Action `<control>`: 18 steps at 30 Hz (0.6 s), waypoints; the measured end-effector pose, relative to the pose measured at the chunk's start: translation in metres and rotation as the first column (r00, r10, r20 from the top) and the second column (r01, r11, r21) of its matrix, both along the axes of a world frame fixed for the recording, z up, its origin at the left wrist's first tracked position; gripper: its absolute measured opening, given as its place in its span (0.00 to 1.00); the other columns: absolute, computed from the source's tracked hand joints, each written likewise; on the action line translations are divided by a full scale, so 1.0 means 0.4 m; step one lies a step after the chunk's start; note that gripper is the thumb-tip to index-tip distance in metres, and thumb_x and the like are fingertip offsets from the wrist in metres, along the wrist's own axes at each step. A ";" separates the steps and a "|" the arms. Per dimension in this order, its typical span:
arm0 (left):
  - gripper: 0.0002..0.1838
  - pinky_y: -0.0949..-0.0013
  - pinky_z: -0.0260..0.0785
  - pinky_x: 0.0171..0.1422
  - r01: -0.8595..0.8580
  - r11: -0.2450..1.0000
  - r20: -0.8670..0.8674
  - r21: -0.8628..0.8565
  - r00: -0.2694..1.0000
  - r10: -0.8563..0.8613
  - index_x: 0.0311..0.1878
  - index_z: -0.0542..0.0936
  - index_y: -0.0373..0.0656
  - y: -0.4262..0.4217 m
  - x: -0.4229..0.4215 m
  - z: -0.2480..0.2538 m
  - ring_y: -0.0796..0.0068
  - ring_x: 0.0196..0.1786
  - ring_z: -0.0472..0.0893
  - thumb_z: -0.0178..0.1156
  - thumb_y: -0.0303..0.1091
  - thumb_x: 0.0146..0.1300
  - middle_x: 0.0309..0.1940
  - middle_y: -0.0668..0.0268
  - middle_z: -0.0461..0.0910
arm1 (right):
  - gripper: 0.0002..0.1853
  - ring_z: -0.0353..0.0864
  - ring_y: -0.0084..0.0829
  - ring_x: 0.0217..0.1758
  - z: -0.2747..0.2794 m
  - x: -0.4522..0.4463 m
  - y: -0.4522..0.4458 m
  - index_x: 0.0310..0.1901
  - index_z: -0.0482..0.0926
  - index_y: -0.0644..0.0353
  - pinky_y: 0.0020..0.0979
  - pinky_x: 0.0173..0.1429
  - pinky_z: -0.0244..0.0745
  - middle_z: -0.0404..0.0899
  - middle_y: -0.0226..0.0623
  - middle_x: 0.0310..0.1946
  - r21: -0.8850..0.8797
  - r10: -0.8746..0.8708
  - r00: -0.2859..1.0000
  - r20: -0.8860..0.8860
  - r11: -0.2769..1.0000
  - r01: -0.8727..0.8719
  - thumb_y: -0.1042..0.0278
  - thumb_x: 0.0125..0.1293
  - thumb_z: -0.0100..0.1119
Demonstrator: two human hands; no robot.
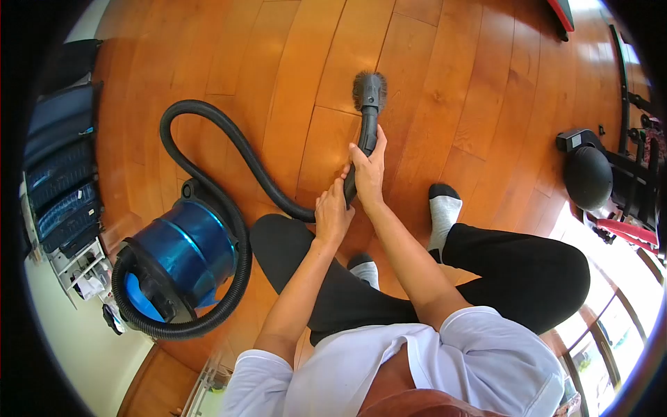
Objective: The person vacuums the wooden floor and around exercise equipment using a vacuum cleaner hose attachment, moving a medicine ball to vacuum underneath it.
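In the head view, a round dusting brush (370, 90) with dark bristles sits on the end of the vacuum cleaner handle (368, 131), above or on the wooden floor; I cannot tell which. My right hand (368, 170) is wrapped round the handle below the brush. Lower down, my left hand (332, 214) is closed at the handle's rear end, where the black hose (253, 161) joins. The hose loops left and back to a blue canister vacuum cleaner (184, 243), which lies to the left of my knee. Part of the hose curls round the canister.
Wooden floorboards (278, 62) surround my feet. Dark blue stacked cases (66, 167) and a white rack (78, 267) line the left wall. At right stand a black ball-shaped object (588, 178) and dark equipment frames. A red-edged object (564, 15) is at the top right.
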State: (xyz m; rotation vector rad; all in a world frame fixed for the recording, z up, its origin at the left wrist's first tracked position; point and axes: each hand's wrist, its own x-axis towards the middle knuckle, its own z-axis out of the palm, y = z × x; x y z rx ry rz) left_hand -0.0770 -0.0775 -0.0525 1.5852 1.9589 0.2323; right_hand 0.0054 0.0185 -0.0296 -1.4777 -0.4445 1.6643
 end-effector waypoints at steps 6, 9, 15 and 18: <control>0.48 0.46 0.73 0.44 0.049 0.995 0.058 0.084 0.997 -0.054 0.71 0.61 0.44 0.280 0.001 -0.033 0.41 0.41 0.80 0.68 0.19 0.43 0.38 0.45 0.81 | 0.38 0.77 0.30 0.29 -0.093 0.015 0.262 0.72 0.54 0.58 0.33 0.33 0.73 0.75 0.41 0.34 0.223 0.013 0.968 0.252 0.972 -0.071 0.68 0.61 0.57; 0.47 0.46 0.73 0.39 0.106 0.961 0.021 0.255 0.993 -0.115 0.72 0.59 0.43 0.539 0.015 -0.056 0.41 0.36 0.81 0.66 0.21 0.44 0.31 0.44 0.81 | 0.42 0.76 0.37 0.21 -0.132 0.040 0.546 0.71 0.49 0.60 0.40 0.22 0.76 0.74 0.49 0.35 0.270 -0.025 0.993 0.111 0.963 -0.006 0.73 0.57 0.59; 0.45 0.47 0.70 0.44 0.055 0.980 0.020 0.189 0.998 -0.060 0.70 0.61 0.47 0.351 0.155 0.003 0.46 0.39 0.81 0.68 0.21 0.46 0.32 0.51 0.82 | 0.34 0.75 0.30 0.19 -0.159 0.180 0.369 0.66 0.59 0.60 0.33 0.23 0.72 0.73 0.40 0.28 0.362 0.030 0.975 0.220 0.926 -0.110 0.66 0.59 0.61; 0.40 0.48 0.69 0.48 0.080 0.996 0.027 0.050 0.996 -0.082 0.66 0.65 0.47 0.090 0.205 0.005 0.50 0.43 0.80 0.69 0.23 0.47 0.43 0.53 0.80 | 0.36 0.72 0.29 0.16 -0.124 0.219 0.092 0.69 0.57 0.57 0.32 0.21 0.71 0.72 0.37 0.26 0.192 0.000 0.955 0.298 0.980 -0.060 0.67 0.61 0.61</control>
